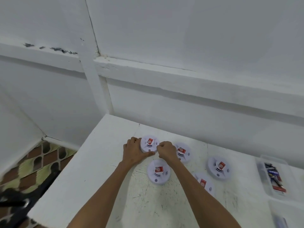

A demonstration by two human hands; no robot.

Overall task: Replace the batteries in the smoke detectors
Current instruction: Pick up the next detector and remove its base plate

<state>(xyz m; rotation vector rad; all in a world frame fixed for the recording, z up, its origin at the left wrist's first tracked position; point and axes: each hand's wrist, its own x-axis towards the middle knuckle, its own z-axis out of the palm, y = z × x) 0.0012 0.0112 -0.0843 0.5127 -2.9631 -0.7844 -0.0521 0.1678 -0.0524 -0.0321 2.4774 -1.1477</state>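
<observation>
Several round white smoke detectors with red stickers lie face up on a white table [102, 170]. The farthest detector [149, 143] sits between my hands. My left hand [134, 151] curls around its left rim, thumb along the near edge. My right hand [166, 150] has its fingers curled at the detector's right edge; whether it grips the rim is unclear. A second detector [183, 152] lies partly behind my right hand. A third [158, 171] lies between my forearms, a fourth [219, 167] at the right, and a fifth [204, 183] is partly hidden by my right forearm.
A clear plastic tray [263, 176] holding several batteries stands at the table's right edge. Another clear container [283, 214] shows at the lower right corner. White walls with a ledge rise behind the table. Patterned floor [32, 163] lies to the left, with a dark object at lower left.
</observation>
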